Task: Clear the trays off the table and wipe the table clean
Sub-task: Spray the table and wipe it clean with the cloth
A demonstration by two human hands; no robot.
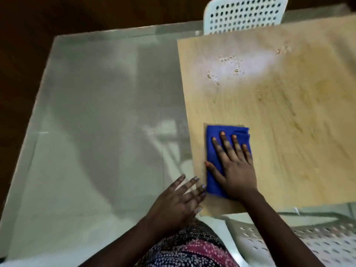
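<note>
A light wooden table fills the right half of the view. A folded blue cloth lies near its front left corner. My right hand presses flat on the cloth, fingers straight and spread. My left hand hovers just left of the table's edge, fingers relaxed and spread, its fingertips close to the cloth's left side. Crumbs are scattered across the far part of the tabletop. No trays are in view.
A white perforated chair stands at the table's far side. Another white perforated chair is near the front right, beside my patterned clothing. Pale shiny floor spreads to the left of the table.
</note>
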